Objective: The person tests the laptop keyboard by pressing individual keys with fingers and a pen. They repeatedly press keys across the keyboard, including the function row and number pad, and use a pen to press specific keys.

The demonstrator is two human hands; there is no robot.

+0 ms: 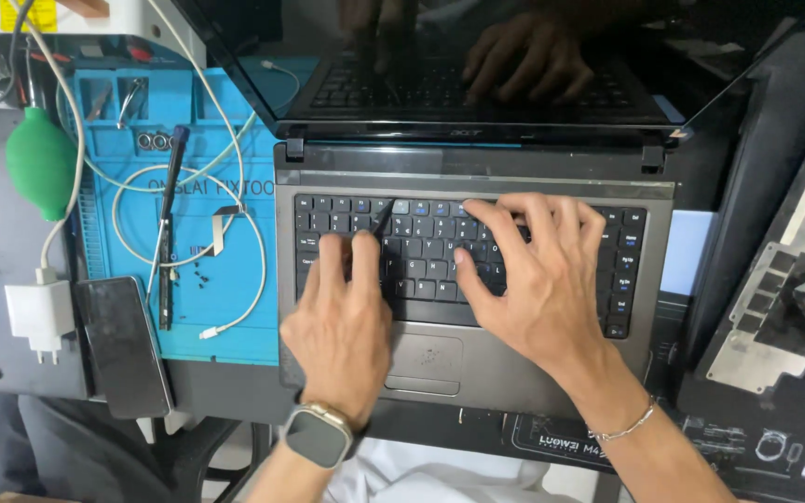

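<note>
One open grey laptop [477, 368] lies in the middle of the table, its dark screen [477, 56] tilted back and mirroring two hands. Both of the person's hands rest on its black keyboard [421, 251]. The left hand [342, 321], with one smartwatch [317, 436] on its wrist, lies flat over the keyboard's left part, fingers straight and pressed on the keys, grasping nothing. A thin dark tool [383, 220] stands slanted just beyond its fingertips; whether the fingers pinch it or merely touch it cannot be told from this angle. The right hand [538, 279], with one thin chain bracelet [621, 428] at the wrist, is spread open over the keyboard's middle and right part, fingers fanned and curled onto the keys, holding nothing. One touchpad [426, 359] sits just below the keyboard, between the two wrists. Left of the laptop lies one blue repair mat [225, 317], touching the laptop's left edge. On the mat lie one long dark strip part [168, 233], one coiled white cable [253, 270], two small metal rings [152, 141] near the top, and a scatter of tiny black screws [199, 277]. Left of the mat lie one black smartphone [123, 345], one white charger plug [39, 317] and one green rubber air blower [39, 163]. Right of the laptop, well apart from the hands, sits one grey metal bracket part [784, 298].
</note>
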